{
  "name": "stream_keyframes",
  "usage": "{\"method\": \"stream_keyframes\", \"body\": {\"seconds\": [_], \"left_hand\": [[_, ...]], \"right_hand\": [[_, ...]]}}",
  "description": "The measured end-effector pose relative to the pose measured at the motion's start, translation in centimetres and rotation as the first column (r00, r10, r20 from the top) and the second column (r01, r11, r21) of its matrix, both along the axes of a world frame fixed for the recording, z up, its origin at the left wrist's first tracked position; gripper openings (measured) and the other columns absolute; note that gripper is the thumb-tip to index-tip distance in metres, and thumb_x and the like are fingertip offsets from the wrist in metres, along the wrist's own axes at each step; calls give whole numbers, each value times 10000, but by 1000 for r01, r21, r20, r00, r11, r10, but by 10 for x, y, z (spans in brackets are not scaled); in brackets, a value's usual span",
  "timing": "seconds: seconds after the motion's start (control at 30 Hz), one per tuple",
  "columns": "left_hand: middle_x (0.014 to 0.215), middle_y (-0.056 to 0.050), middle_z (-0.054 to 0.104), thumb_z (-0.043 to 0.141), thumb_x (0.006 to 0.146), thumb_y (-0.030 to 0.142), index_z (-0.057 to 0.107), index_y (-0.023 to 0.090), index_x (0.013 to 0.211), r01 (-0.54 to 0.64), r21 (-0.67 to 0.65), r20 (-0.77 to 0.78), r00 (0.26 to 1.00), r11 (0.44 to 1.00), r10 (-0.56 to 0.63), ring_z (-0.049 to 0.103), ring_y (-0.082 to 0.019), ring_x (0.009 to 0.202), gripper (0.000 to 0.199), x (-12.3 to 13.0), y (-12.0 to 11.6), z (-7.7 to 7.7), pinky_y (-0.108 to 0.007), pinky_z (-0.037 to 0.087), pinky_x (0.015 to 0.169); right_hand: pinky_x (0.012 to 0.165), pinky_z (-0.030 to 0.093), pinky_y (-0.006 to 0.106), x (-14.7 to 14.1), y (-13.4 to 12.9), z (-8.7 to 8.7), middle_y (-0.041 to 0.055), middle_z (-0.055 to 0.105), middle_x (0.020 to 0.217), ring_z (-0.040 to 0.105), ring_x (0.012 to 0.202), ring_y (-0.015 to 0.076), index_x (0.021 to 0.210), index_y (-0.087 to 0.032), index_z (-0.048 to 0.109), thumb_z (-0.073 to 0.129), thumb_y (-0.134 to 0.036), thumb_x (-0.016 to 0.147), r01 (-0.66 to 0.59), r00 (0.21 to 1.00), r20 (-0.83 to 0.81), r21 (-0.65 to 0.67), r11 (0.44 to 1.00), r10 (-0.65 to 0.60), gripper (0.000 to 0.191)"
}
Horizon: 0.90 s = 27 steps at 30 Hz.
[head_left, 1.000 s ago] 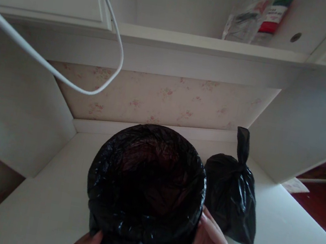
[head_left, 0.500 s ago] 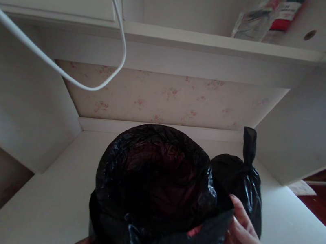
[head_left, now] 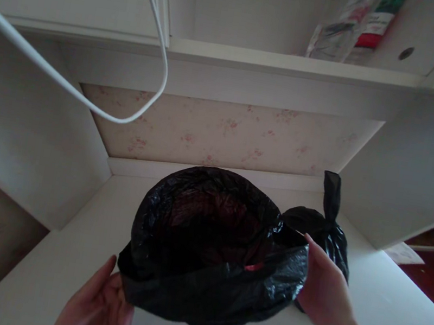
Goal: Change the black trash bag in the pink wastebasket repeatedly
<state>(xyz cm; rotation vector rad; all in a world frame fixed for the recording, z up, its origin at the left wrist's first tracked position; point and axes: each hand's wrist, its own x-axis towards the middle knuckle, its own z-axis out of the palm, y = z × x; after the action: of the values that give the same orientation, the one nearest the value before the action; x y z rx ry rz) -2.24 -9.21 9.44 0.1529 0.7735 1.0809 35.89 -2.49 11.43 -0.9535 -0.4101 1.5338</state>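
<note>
A black plastic garbage bag [head_left: 211, 304] lines a round bin that stands on the white surface, its mouth wide and facing me. Small patches of red show at the front of the rim, and the inside looks dark reddish. At the left edge of the bag, my left hand [head_left: 98, 303] has its fingers curled against the plastic. My right hand [head_left: 322, 289] grips the bag's loose flap on the right, its fingers partly hidden behind the plastic. Just behind that hand sits a second black bag, knotted at the top [head_left: 339, 239].
A white cable [head_left: 116, 119] hangs in a loop at upper left. Above, an open shelf [head_left: 258, 56] holds a clear plastic package [head_left: 333, 38] and a bottle with a red and green label [head_left: 375, 31]. White side panels [head_left: 418, 161] flank the desk surface [head_left: 381, 320].
My left hand has come up into fuller view at the bag's left edge. The front of the bag has risen and spread wider, and my right hand has moved slightly up.
</note>
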Motion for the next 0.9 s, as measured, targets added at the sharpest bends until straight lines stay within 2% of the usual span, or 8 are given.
{"method": "stream_keyframes", "body": {"seconds": [0.1,0.23,0.33,0.43,0.53,0.67,0.8,0.9], "left_hand": [[713,3,802,669,910,162,767,208,805,-100,-50,-105,990,994,94,743,-175,546,150,-6,25,0,-243,592,511],[727,-23,791,775,850,242,761,185,892,16,-34,-218,976,999,-22,743,-210,559,73,-9,38,7,-278,590,506],[731,-32,786,808,817,242,764,172,873,16,12,-258,966,1000,-13,722,-191,545,100,-9,42,14,-255,562,488],[790,-64,804,824,779,206,773,146,841,13,4,-291,957,1000,-12,767,-227,693,100,-8,47,18,-281,606,612],[847,-83,814,860,719,242,782,141,844,65,39,-361,931,997,-47,779,-290,867,179,-6,52,19,-313,615,705],[921,-61,822,873,647,206,791,178,906,37,181,-515,855,983,62,760,-332,988,273,-5,59,19,-317,600,729],[938,-54,821,839,714,270,783,213,922,-18,249,-537,830,968,154,754,-338,1014,223,-7,71,20,-335,596,748],[908,-77,820,768,802,351,784,202,921,-1,211,-491,864,977,107,754,-353,998,192,-10,85,17,-399,603,798]], "right_hand": [[499,526,294,3,24,5,16,773,738,681,535,196,981,-255,760,719,-445,888,-69,996,51,-84,994,74,216],[579,576,342,-7,37,22,27,790,734,747,617,249,973,-251,773,726,-503,869,-219,965,129,-76,973,227,276],[652,601,366,-16,41,32,41,811,798,784,756,289,988,-239,787,778,-449,803,-299,932,211,-10,954,294,281],[682,611,353,-20,45,33,39,826,900,787,838,288,1035,-246,783,804,-349,746,-306,924,253,39,951,287,307],[623,594,292,-16,50,26,33,822,937,776,778,232,1085,-244,762,819,-255,728,-272,929,269,23,962,256,361],[586,573,255,-10,59,21,32,800,864,745,694,185,1069,-209,751,790,-212,768,-211,918,347,18,977,192,304],[629,583,268,-12,72,24,19,797,844,748,722,192,1047,-215,747,762,-232,774,-226,896,398,22,974,199,274],[678,604,320,-21,79,25,40,813,872,770,803,247,1015,-223,761,799,-271,724,-296,862,428,-10,955,271,298]]}}
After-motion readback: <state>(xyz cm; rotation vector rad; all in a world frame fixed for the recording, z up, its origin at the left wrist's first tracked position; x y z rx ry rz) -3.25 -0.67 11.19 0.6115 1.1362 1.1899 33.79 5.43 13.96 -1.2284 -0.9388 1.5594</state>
